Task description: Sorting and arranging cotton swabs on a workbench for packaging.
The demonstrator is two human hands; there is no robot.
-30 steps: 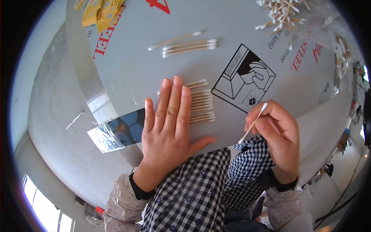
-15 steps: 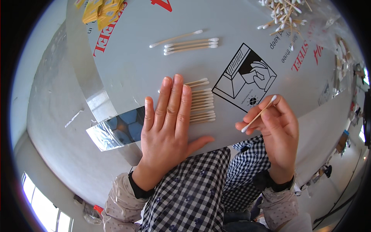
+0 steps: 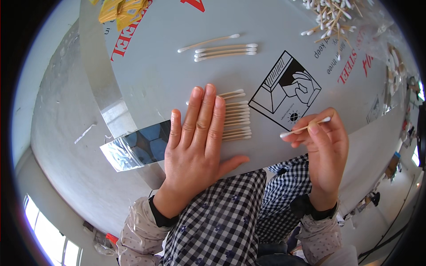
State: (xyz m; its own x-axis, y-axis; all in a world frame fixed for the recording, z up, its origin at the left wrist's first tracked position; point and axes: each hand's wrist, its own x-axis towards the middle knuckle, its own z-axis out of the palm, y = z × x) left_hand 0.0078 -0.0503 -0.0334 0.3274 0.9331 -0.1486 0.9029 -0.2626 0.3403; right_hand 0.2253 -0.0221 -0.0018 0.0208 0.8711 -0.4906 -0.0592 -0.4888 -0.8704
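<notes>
My left hand [image 3: 195, 146] lies flat with fingers stretched out over a row of cotton swabs [image 3: 237, 117] laid side by side. Their white tips stick out to the right of my fingers; the other ends are mostly hidden beneath the hand. Between thumb and fingers, my right hand [image 3: 328, 153] pinches a single cotton swab [image 3: 304, 128], held above the table's near edge and to the right of the row. Farther back, several loose swabs [image 3: 226, 50] lie roughly parallel, the rearmost at a slant.
Everything rests on a grey film-covered table [image 3: 164, 75] with red and black print. A heap of cotton swabs [image 3: 333, 20] sits at the far right beside clear plastic [image 3: 377, 33]. Yellow packets [image 3: 122, 13] are at the far left. A shiny metallic strip [image 3: 133, 148] lies left of my hand.
The swab in my right hand has turned from steeply slanted to nearly level, and that hand has shifted slightly right. My left hand stays flat on the row. The whole view has shifted a little.
</notes>
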